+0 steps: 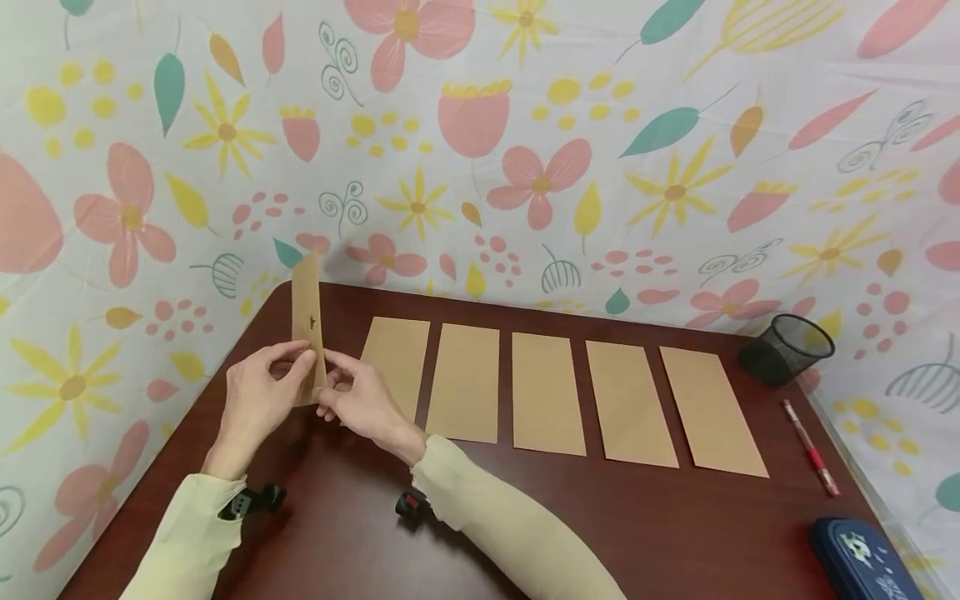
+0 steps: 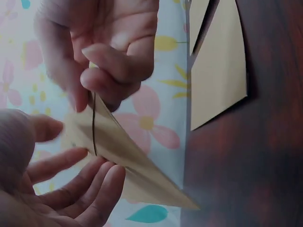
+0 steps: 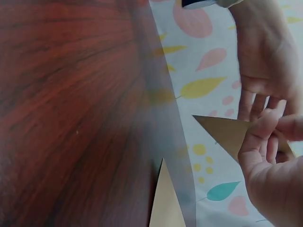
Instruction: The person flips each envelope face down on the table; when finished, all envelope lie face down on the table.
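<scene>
A narrow brown paper envelope [image 1: 307, 317] with a small dark mark stands upright between my two hands at the table's left side. My left hand [image 1: 258, 392] holds its left side low down, thumb toward the near edge. My right hand [image 1: 367, 400] pinches the lower right edge with curled fingers. In the left wrist view, the envelope [image 2: 128, 156] shows a dark line like an opening along it, and the left fingers [image 2: 94, 189] lie against its face. The right wrist view shows its pointed-looking corner [image 3: 222, 130]; the right hand covers the rest.
Several matching brown envelopes [image 1: 463, 383] lie in a row across the dark wooden table [image 1: 337, 517]. At the right are a black mesh pen holder [image 1: 787, 348], a red-and-white pen [image 1: 812, 450] and a dark blue pencil case [image 1: 866, 558]. Flower-patterned cloth [image 1: 540, 183] hangs behind.
</scene>
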Tool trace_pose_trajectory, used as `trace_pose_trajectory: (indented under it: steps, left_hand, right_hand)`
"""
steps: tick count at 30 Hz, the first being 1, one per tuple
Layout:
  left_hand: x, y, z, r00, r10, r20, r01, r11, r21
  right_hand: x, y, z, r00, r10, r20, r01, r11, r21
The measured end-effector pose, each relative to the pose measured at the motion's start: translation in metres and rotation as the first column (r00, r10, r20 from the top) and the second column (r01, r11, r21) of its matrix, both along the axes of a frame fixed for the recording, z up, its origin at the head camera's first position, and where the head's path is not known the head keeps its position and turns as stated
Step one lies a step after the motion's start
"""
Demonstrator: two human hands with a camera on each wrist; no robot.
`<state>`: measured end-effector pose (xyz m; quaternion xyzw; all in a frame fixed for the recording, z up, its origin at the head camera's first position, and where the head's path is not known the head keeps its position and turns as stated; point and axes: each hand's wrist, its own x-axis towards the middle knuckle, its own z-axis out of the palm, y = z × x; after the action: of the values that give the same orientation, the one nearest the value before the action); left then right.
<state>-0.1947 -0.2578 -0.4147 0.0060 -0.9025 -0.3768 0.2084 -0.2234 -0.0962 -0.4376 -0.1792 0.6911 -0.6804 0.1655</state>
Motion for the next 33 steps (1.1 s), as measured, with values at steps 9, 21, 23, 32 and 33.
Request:
trace_pose_trajectory:
  steps: [9, 21, 23, 32, 33]
  left_hand:
    - [0.011, 0.01, 0.005, 0.998, 0.055, 0.024, -0.056, 0.997, 0.05]
    - [0.02, 0.002, 0.004, 0.987, 0.155, 0.042, -0.159, 0.976, 0.149]
    - [0.023, -0.005, 0.004, 0.986, 0.141, 0.092, -0.155, 0.974, 0.166]
    - [0.012, -0.037, 0.01, 0.971, 0.011, 0.239, -0.086, 0.949, 0.304]
    - [0.007, -0.04, 0.011, 0.971, 0.005, 0.241, -0.081, 0.948, 0.306]
  right_hand:
    - [0.006, 0.001, -0.002, 0.996, 0.073, -0.06, -0.074, 0.997, -0.021]
    - [0.002, -0.002, -0.007, 0.974, -0.017, -0.227, 0.064, 0.978, 0.201]
    - [0.0, -0.002, -0.011, 0.97, -0.057, -0.236, 0.12, 0.958, 0.261]
    - [-0.014, 0.005, -0.011, 0.975, -0.046, -0.217, 0.123, 0.927, 0.354]
    - [-0.018, 0.005, -0.009, 0.974, -0.036, -0.222, 0.116, 0.926, 0.359]
